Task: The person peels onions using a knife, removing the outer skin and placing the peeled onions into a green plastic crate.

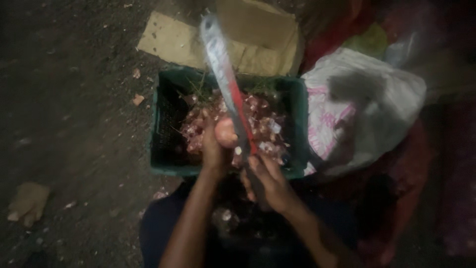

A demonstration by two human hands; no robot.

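over green crate (159,124), left hand (214,149) fingers wrapped round onion (226,133), pressed against upright blade (225,74); blade's long axis runs away from body; right hand (270,181) just beside, grip unclear.

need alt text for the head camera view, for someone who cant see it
Seen from above in dim light, a left hand holds a peeled onion against a long upright blade, with the right hand just below it. Beyond is a green crate of reddish onion skins, with a white sack and flattened cardboard on dark ground.
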